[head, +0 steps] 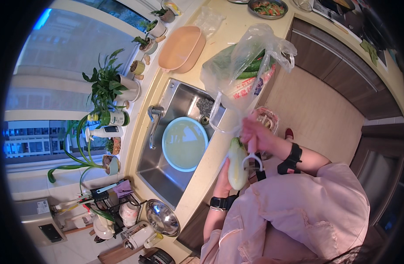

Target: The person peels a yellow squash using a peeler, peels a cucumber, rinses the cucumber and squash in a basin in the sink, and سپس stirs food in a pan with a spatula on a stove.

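Observation:
My left hand [224, 178] holds a pale green, peeled-looking cucumber or gourd [238, 166] from below, near the counter's front edge. In my right hand [258, 134] is the pink handle of a Y-shaped peeler [253, 158], its white head beside the vegetable's right side. The right hand is slightly blurred. A thin plastic bag [221, 79] with green cucumbers [253, 67] in it lies on the counter beyond my hands. Below the counter edge, partly hidden by my right hand, a lined bin [269, 116] holds scraps.
A steel sink [156, 171] with a light blue basin [185, 145] of water is left of my hands, its faucet [153, 127] behind. An empty-looking orange tub [182, 49] stands beyond it. A steel bowl [162, 217] sits nearer. A pan of cut vegetables [268, 8] is at the far end.

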Demonstrator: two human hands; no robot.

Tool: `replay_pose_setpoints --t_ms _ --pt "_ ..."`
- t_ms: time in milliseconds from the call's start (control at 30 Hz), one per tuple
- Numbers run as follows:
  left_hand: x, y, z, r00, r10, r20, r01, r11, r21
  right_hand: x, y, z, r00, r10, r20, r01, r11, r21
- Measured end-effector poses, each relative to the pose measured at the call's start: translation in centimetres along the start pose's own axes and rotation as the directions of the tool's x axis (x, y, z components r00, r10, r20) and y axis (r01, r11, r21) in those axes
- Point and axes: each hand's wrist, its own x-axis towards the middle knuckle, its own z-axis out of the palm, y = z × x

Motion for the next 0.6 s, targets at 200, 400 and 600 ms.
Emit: replay_pose_setpoints --t_ms 200,400,600 --pt "-1.2 -0.1 3.3 0.992 0.122 -0.029 -0.106 0.939 0.328 0.5 2.7 -0.1 0.969 0.150 0.195 -0.128 0.985 -0.118" --pt "-1.6 -0.5 2.7 0.925 0.283 0.253 -0.372 0.543 0.753 0.8 2.2 -0.6 0.978 0.157 0.137 -0.144 0.985 -0.099" --pt "-0.1 0.2 1.5 0.999 -0.027 0.046 0.008 0.934 0.358 1.1 0.1 -0.5 0.996 0.080 0.049 -0.077 0.994 -0.072"
